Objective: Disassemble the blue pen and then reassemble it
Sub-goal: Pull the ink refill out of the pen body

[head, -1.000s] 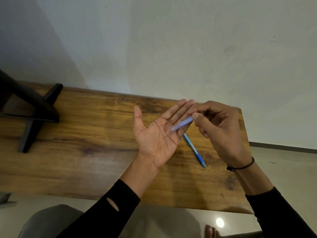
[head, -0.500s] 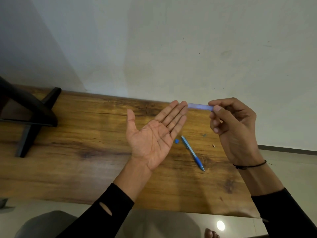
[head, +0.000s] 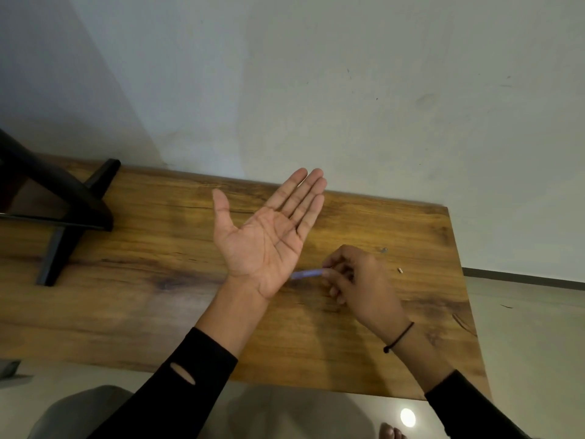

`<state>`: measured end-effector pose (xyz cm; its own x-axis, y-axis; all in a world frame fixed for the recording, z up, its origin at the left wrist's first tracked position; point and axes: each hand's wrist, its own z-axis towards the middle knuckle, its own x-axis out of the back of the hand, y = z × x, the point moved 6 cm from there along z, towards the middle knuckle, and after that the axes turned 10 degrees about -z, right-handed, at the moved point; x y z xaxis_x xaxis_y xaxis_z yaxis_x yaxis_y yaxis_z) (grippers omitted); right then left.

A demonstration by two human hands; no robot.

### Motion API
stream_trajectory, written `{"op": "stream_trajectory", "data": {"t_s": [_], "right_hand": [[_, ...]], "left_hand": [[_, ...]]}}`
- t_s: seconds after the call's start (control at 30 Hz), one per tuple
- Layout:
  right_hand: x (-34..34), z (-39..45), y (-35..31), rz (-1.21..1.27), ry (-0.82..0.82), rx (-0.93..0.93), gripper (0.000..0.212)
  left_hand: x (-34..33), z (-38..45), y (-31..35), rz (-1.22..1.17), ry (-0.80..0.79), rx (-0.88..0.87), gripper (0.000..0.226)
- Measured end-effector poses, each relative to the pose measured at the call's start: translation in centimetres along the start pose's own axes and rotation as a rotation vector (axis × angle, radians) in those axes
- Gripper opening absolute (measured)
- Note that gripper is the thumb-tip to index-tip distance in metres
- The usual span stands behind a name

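Note:
My left hand (head: pixel 266 236) hovers palm up over the wooden table (head: pixel 142 280), fingers straight and spread, nothing in it. My right hand (head: pixel 357 280) is low over the table to its right, fingertips pinched on a pale blue pen barrel (head: pixel 305 274) that points left toward my left wrist. A tiny grey part (head: pixel 384 249) and a tiny pale part (head: pixel 400 270) lie on the table beyond my right hand. The other blue pen piece seen earlier is hidden, probably under my right hand.
A black stand (head: pixel 72 213) with angled legs occupies the table's left end. A white wall runs along the far edge. The table's right edge (head: pixel 468 312) drops to a pale floor. My knees are below the near edge.
My right hand came down from near my left fingertips to the table, carrying the barrel, and now covers the blue piece lying there. My left hand stayed open and lifted a little.

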<state>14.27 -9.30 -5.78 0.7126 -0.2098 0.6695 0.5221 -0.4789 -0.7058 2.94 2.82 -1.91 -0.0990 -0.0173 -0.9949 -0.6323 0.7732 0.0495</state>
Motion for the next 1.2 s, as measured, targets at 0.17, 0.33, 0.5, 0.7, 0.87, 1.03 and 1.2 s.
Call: {"op": "stream_trajectory", "data": {"t_s": [0.17,0.33,0.5,0.7,0.87,1.03,1.2], "right_hand": [[-0.1,-0.1,-0.5,-0.241,0.038,0.107,0.011],[2.2,-0.7,-2.6,-0.388,0.228,0.22,0.016],[5.3,-2.7,-7.4,-0.423,0.531,0.621,0.015],[3.5,-2.5,-9.2,-0.679,0.295,0.653,0.016],[3.6,-2.3,-8.8,-0.708,0.186,0.619,0.012],[3.4,-2.3,-8.9,-0.753,0.166,0.606,0.015],[3.6,-2.3,-8.8,-0.694,0.19,0.629,0.011]], "left_hand": [[0.0,0.0,-0.4,0.019,0.017,0.008,0.127],[0.0,-0.1,-0.9,0.026,0.022,0.04,0.127],[0.5,-0.2,-2.0,0.085,0.091,0.064,0.125],[0.7,-0.8,-4.2,0.192,0.173,0.122,0.124],[1.3,-1.3,-4.8,0.235,0.241,0.166,0.124],[1.7,-1.2,-5.2,0.239,0.229,0.193,0.122],[1.2,-1.3,-5.2,0.163,0.205,0.222,0.122]]}}
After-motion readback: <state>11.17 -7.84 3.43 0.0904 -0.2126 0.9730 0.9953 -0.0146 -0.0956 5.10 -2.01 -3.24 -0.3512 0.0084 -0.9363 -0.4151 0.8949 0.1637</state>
